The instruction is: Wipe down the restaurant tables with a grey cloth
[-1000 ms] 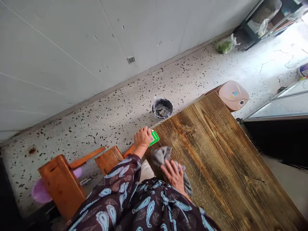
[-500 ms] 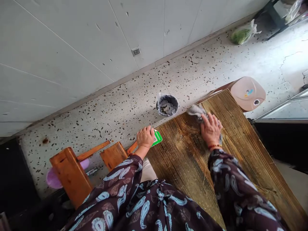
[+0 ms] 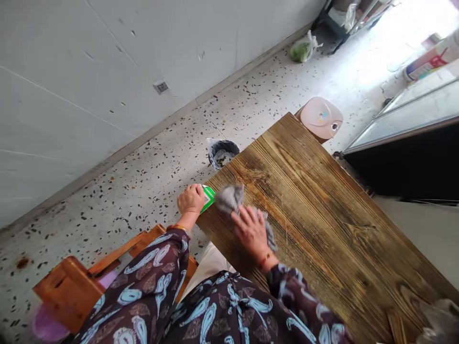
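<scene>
On a brown wooden table [image 3: 308,191], my right hand [image 3: 253,234] presses a crumpled grey cloth [image 3: 229,198] flat against the top, near the left corner. Part of the cloth sticks out ahead of the fingers and part to the right of the palm. My left hand [image 3: 191,198] is closed around a green and white card [image 3: 208,198] with a printed code, just off the table's left edge. Its fingertips curl out of sight.
Below the far edge stands a lined bin [image 3: 224,152] with crumpled waste. A pinkish lidded bin [image 3: 321,118] is past the far corner. Wooden stools [image 3: 68,291] are at lower left. A bag of greens [image 3: 303,50] lies by the wall. Clear plastic [image 3: 439,320] sits at lower right.
My right hand has swept the cloth from the table's far edge back toward the left corner, close to the card. My left hand still holds the card. The view has shifted right.
</scene>
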Motion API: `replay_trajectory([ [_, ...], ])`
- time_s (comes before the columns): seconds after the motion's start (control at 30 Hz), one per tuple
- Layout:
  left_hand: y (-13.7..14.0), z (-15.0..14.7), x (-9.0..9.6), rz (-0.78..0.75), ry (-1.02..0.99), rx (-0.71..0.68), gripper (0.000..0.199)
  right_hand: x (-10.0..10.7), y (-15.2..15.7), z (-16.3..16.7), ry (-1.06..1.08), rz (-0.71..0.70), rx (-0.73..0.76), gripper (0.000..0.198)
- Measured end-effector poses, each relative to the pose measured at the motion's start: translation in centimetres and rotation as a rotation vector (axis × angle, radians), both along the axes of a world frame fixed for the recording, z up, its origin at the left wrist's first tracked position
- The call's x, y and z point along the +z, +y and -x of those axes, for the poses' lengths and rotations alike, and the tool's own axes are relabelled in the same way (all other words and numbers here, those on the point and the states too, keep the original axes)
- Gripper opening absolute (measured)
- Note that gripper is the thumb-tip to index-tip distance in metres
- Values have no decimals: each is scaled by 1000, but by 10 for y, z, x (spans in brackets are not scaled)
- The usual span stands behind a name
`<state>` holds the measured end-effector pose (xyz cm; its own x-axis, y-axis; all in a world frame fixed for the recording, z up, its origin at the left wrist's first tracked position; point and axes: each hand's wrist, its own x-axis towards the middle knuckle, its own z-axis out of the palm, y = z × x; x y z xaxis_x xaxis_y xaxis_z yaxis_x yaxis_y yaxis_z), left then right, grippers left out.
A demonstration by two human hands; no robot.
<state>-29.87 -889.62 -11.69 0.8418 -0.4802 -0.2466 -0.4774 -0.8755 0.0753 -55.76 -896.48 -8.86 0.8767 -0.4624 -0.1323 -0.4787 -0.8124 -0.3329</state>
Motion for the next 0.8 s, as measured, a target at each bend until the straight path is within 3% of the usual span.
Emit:
replay_trajectory([
  [0.1,-2,1,1,-8,-17,-4,48,-6,59,85,-26,-55,141,49],
  [0.2,-3,0,1,-27,-23,-19,48,-10,40,137,28,-36,127,56],
  [0.3,-5,-1,-2,-50,-23,-38,48,-12,-41,141,134,50,-84,54],
  [0.43,-7,-4,-5,-76,-23,-54,46,-17,-171,108,152,211,-346,52],
  [0.57,-8,-6,-6,-87,-18,-59,44,-25,-275,72,84,320,-496,53],
  [0.7,-8,-7,-7,-90,-16,-62,43,-33,-350,42,23,374,-648,54],
  [0.8,-7,-6,-9,-99,-22,-65,43,-38,-376,22,3,372,-714,51],
])
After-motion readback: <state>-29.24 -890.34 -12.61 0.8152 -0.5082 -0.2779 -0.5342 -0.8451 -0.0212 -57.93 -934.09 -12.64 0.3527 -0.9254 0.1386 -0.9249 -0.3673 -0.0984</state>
